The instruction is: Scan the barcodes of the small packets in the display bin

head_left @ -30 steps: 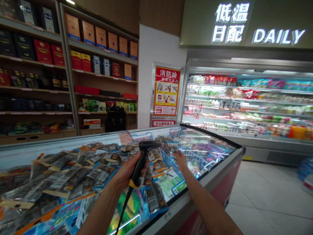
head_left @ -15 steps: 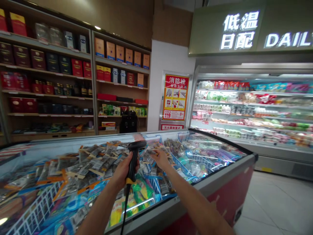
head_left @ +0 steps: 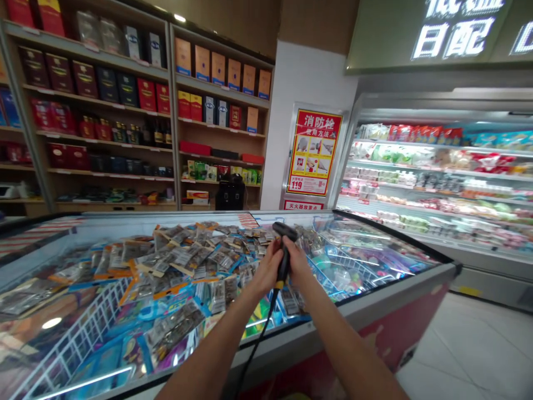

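Observation:
A black handheld barcode scanner [head_left: 283, 265] with yellow trim stands upright over the chest freezer [head_left: 375, 289], its cable hanging down toward me. My left hand [head_left: 267, 269] is closed at the left side of its handle. On the other side, my right hand [head_left: 298, 263] also closes against the handle, with its fingertips near the scanner head. Below and beyond both hands, many small packaged food packets [head_left: 183, 255] lie heaped in the freezer. Some packets behind the scanner are hidden by my hands.
White wire dividers [head_left: 79, 344] split the freezer. Its glass lid [head_left: 387, 250] covers the right part. Shelves of boxed goods [head_left: 141, 94] stand behind, beside a wall poster [head_left: 314, 153]. A lit refrigerated display [head_left: 433, 178] is at right, past the tiled floor [head_left: 466, 339].
My right hand has left the packet it was holding and come to the scanner beside my left hand. The view has shifted left and down, and the scanner appears farther right.

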A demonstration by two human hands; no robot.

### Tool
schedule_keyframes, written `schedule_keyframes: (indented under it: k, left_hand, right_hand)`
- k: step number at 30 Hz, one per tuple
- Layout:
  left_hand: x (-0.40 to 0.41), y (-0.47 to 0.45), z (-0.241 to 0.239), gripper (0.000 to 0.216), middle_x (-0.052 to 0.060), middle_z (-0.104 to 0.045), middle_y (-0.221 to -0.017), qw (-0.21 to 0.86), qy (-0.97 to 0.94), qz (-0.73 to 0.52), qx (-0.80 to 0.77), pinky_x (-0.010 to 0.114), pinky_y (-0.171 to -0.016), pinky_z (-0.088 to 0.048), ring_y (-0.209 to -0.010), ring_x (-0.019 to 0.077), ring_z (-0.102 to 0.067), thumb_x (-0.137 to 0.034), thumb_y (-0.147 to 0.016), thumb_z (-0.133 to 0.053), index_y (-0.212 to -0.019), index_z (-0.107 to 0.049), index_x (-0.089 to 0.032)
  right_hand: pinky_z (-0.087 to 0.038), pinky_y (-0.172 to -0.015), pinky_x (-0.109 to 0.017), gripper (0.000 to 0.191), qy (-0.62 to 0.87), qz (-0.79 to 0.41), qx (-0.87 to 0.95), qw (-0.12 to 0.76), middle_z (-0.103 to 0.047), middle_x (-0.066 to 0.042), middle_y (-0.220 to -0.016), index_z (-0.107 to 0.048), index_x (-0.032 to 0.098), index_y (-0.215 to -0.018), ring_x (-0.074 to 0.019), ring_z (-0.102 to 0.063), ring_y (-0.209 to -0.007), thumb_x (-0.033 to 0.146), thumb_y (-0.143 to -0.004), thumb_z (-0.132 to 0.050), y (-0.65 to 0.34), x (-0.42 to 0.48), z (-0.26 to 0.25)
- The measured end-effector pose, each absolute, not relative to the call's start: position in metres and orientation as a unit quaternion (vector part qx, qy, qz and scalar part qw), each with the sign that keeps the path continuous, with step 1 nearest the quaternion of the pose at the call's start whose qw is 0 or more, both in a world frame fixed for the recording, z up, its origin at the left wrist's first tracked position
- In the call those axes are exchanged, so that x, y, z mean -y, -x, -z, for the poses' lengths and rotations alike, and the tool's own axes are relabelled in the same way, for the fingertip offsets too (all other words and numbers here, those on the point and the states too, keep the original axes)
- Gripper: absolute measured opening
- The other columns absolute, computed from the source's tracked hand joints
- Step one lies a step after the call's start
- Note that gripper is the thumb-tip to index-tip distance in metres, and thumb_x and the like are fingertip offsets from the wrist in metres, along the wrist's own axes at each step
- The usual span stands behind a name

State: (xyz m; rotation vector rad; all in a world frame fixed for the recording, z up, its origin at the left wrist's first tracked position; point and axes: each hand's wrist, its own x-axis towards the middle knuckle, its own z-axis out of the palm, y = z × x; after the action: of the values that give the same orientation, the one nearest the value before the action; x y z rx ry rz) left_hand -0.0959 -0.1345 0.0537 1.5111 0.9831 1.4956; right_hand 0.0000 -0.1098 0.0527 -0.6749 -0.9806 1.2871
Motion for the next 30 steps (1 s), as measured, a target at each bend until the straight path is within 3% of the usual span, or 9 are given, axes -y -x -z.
schedule_keyframes:
  k: [2, 5, 8, 12, 17, 21, 25, 28, 30]
  left_hand:
    - [0.124, 0.103, -0.047, 0.037, 0.008, -0.064, -0.106, 0.348, -0.649, -0.516, -0.438, 0.033, -0.090, -0.039, -0.103, 0.0234, -0.055, -0.029, -0.071, -0.055, -0.108, -0.058, -0.020]
    - [0.111, 0.126, -0.032, 0.038, 0.016, -0.061, -0.108, 0.201, -0.679, -0.355, -0.610, 0.042, -0.093, -0.033, -0.110, 0.0324, -0.048, -0.019, -0.063, -0.061, -0.100, -0.061, -0.016]
    - [0.104, 0.136, -0.023, 0.042, 0.021, -0.056, -0.114, 0.091, -0.689, -0.204, -0.690, 0.047, -0.089, -0.034, -0.113, 0.0370, -0.043, -0.023, -0.066, -0.059, -0.107, -0.057, -0.012]
    - [0.096, 0.134, -0.022, 0.064, 0.020, -0.056, -0.113, 0.057, -0.693, -0.144, -0.704, 0.042, -0.088, -0.036, -0.110, 0.0354, -0.046, -0.032, -0.062, -0.063, -0.121, -0.047, -0.012]
    - [0.072, 0.141, -0.029, 0.058, 0.017, -0.051, -0.118, 0.020, -0.702, -0.228, -0.674, 0.037, -0.096, -0.034, -0.113, 0.0298, -0.046, -0.027, -0.058, -0.063, -0.112, -0.052, -0.011]
    - [0.053, 0.140, -0.043, 0.041, 0.013, -0.056, -0.107, -0.010, -0.686, -0.352, -0.637, 0.038, -0.094, -0.037, -0.105, 0.0284, -0.051, -0.027, -0.061, -0.059, -0.100, -0.057, -0.015]
    - [0.057, 0.128, -0.065, 0.033, 0.010, -0.062, -0.097, -0.019, -0.636, -0.465, -0.616, 0.036, -0.090, -0.039, -0.098, 0.0275, -0.055, -0.026, -0.056, -0.065, -0.088, -0.061, -0.018]
    - [0.076, 0.106, -0.081, 0.028, 0.006, -0.064, -0.079, 0.053, -0.561, -0.551, -0.616, 0.032, -0.076, -0.044, -0.084, 0.0246, -0.058, -0.026, -0.054, -0.069, -0.079, -0.062, -0.018]
    - [0.091, 0.083, -0.087, 0.023, 0.003, -0.063, -0.067, 0.182, -0.509, -0.600, -0.590, 0.029, -0.065, -0.044, -0.069, 0.0198, -0.058, -0.026, -0.054, -0.070, -0.073, -0.061, -0.017]
  right_hand:
    - [-0.046, -0.055, -0.027, 0.041, 0.302, -0.584, 0.354, 0.665, -0.064, -0.001, -0.065, -0.058, 0.018, -0.083, -0.0154, -0.060, -0.060, 0.053, -0.062, -0.064, -0.018, 0.105, -0.053]
    - [-0.045, -0.047, -0.025, 0.042, 0.315, -0.596, 0.287, 0.681, -0.060, 0.003, -0.062, -0.054, 0.022, -0.089, -0.0115, -0.055, -0.049, 0.057, -0.066, -0.059, -0.050, 0.098, -0.051]
    - [-0.040, -0.040, -0.021, 0.041, 0.329, -0.616, 0.258, 0.667, -0.056, 0.005, -0.056, -0.055, 0.021, -0.089, -0.0086, -0.049, -0.042, 0.053, -0.064, -0.063, -0.076, 0.097, -0.048]
    - [-0.040, -0.040, -0.020, 0.044, 0.331, -0.641, 0.225, 0.655, -0.057, 0.005, -0.056, -0.055, 0.020, -0.090, -0.0079, -0.049, -0.042, 0.044, -0.057, -0.071, -0.095, 0.104, -0.042]
    - [-0.042, -0.039, -0.020, 0.042, 0.330, -0.651, 0.214, 0.649, -0.062, 0.003, -0.063, -0.054, 0.019, -0.084, -0.0087, -0.052, -0.044, 0.035, -0.051, -0.076, -0.099, 0.115, -0.036]
    - [-0.047, -0.041, -0.023, 0.041, 0.285, -0.689, 0.235, 0.624, -0.066, -0.001, -0.082, -0.055, 0.018, -0.087, -0.0133, -0.061, -0.055, 0.036, -0.055, -0.074, -0.092, 0.120, -0.033]
    - [-0.050, -0.045, -0.025, 0.041, 0.212, -0.711, 0.243, 0.625, -0.063, 0.002, -0.079, -0.053, 0.020, -0.087, -0.0170, -0.065, -0.064, 0.034, -0.055, -0.074, -0.085, 0.125, -0.031]
    - [-0.051, -0.047, -0.026, 0.042, 0.168, -0.713, 0.231, 0.641, -0.060, 0.005, -0.075, -0.051, 0.022, -0.088, -0.0183, -0.066, -0.068, 0.032, -0.055, -0.074, -0.083, 0.131, -0.033]
    - [-0.050, -0.046, -0.025, 0.041, 0.161, -0.711, 0.226, 0.646, -0.059, 0.006, -0.071, -0.050, 0.022, -0.087, -0.0179, -0.066, -0.067, 0.031, -0.055, -0.074, -0.086, 0.137, -0.037]
